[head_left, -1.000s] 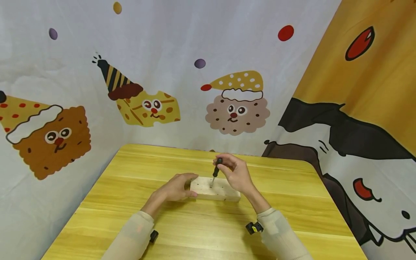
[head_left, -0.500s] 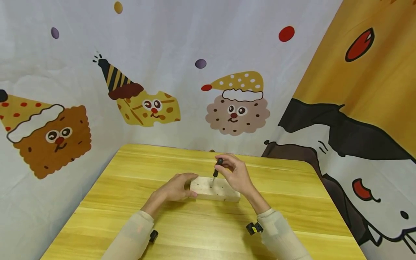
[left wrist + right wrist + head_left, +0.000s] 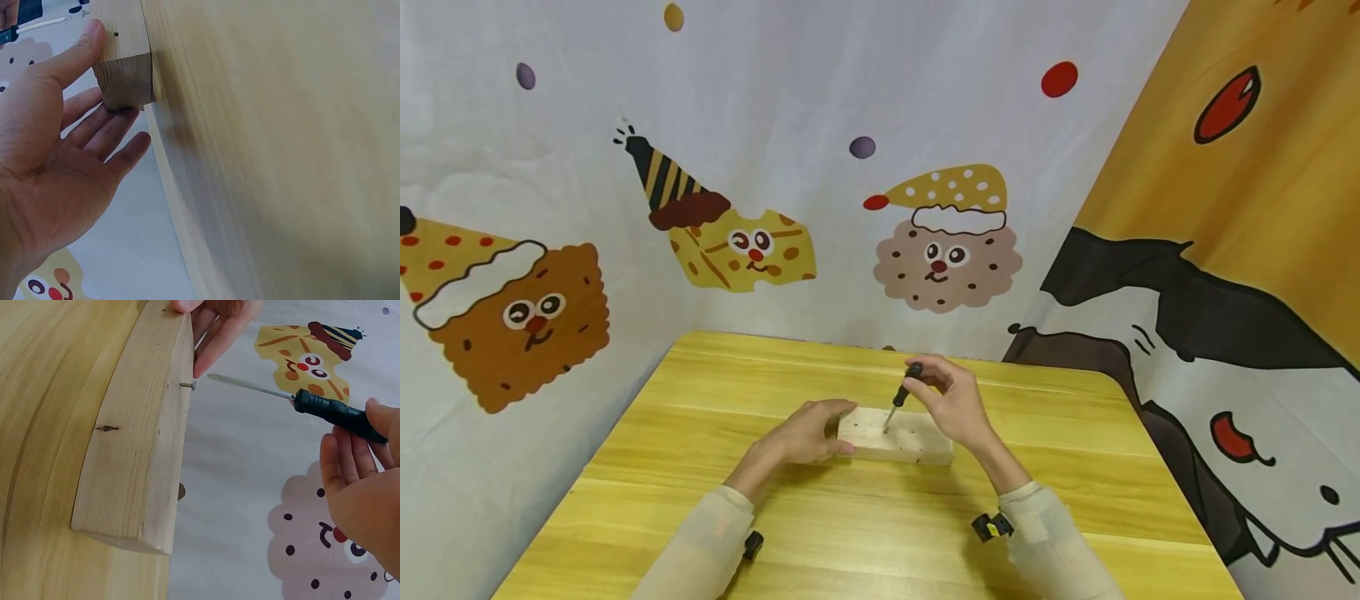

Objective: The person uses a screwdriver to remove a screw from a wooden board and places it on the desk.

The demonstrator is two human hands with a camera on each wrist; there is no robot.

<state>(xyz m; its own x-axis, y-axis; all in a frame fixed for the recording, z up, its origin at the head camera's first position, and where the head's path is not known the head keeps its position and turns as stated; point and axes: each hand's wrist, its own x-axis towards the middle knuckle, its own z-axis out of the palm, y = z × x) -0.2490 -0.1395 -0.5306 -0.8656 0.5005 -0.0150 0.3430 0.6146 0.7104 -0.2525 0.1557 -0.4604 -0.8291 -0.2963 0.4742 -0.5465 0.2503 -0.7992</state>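
A pale wooden block [image 3: 925, 435] lies flat on the table, with several small dark holes in its top. My left hand [image 3: 805, 433] grips its left end, thumb on the near side and fingers round the far side. A screw [image 3: 187, 385] stands part-way out of the block's top. In my right hand [image 3: 957, 406] is a screwdriver [image 3: 334, 414] with a black handle, pinched between thumb and fingers. The handle leans right in the head view. In the right wrist view, its tip is a little apart from the screw head.
The yellow wood-grain table [image 3: 700, 392] extends round the block on all sides. Behind it hangs a white cloth [image 3: 775, 100] printed with cartoon food. Dark wrist cameras [image 3: 992, 527] are strapped by the sleeves.
My right hand has shifted slightly right, and the screwdriver handle tilts further right than before. The left hand and the block stay almost in place.
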